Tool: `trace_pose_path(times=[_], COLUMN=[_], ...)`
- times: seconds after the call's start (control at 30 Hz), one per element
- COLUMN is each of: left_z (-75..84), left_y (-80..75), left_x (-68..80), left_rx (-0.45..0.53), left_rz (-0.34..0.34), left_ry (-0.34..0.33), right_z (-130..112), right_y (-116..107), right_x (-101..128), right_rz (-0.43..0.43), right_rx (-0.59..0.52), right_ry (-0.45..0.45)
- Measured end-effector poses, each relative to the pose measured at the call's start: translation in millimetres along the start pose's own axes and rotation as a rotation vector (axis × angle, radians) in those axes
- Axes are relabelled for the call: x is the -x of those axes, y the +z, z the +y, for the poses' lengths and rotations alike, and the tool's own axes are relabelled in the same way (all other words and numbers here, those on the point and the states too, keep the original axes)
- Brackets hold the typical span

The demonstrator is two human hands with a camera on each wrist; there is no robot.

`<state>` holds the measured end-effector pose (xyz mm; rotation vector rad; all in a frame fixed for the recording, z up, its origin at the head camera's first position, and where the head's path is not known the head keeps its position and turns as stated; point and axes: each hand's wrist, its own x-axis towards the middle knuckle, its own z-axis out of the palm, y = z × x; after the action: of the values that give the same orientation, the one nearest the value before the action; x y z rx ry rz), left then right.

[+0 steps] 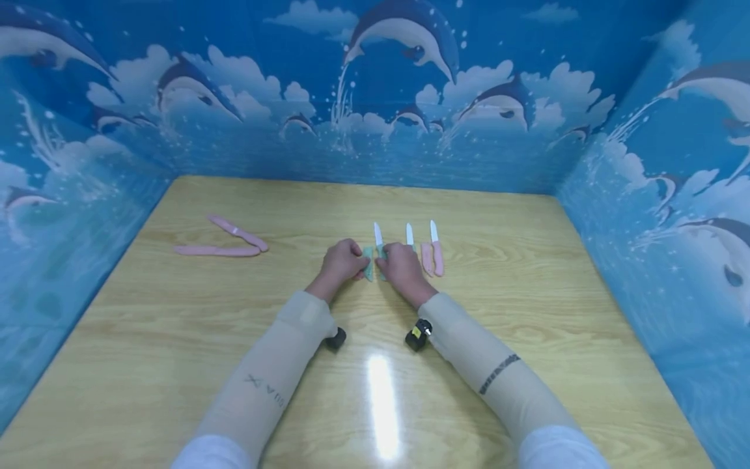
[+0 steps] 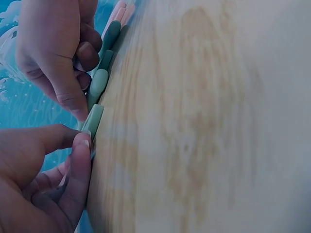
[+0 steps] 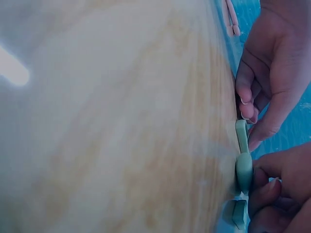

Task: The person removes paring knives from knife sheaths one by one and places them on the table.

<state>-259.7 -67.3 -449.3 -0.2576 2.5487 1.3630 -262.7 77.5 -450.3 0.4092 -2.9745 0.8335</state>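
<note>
You are pinching a green plastic sheath (image 1: 368, 270) in your left hand (image 1: 342, 260) while your right hand (image 1: 400, 267) is gripping the green-handled white-bladed knife (image 1: 378, 238) just right of it (blade pointing far, both touching the wooden table (image 1: 527, 312) mid-centre).

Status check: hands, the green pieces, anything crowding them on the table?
Left hand pinches green sheath. Right hand grips green-handled knife, white blade exposed. Two more knives close beside right hand; pink sheaths lie apart, far left.
</note>
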Motion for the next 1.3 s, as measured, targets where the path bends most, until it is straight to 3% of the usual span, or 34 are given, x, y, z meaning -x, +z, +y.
trace_pose_path(times=[0.43,0.7,0.97,1.3], left_z=[-3.1,-5.1,-15.4,-22.3], left_y=[1.1,-4.3,-29.9,-82.3], left_x=[-1.3,3.2,11.9,41.4], left_rx=[0.092,0.131,0.198,0.178], left_rz=[-0.008,-0.011,-0.011,-0.095], left_ry=[0.011,-0.005,-0.019,0.104], right_z=[-1.6,-9.5,-24.6,-44.7], right_y=[-3.4,-7.6,-10.2,-10.4], right_x=[4.8,13.3,29.5,42.3], right_rz=[0.032,0.049,0.037,0.066], right_rx=[-0.032,-0.142,-0.177,-0.173], right_ry=[0.003,-0.019,-0.08,-0.199])
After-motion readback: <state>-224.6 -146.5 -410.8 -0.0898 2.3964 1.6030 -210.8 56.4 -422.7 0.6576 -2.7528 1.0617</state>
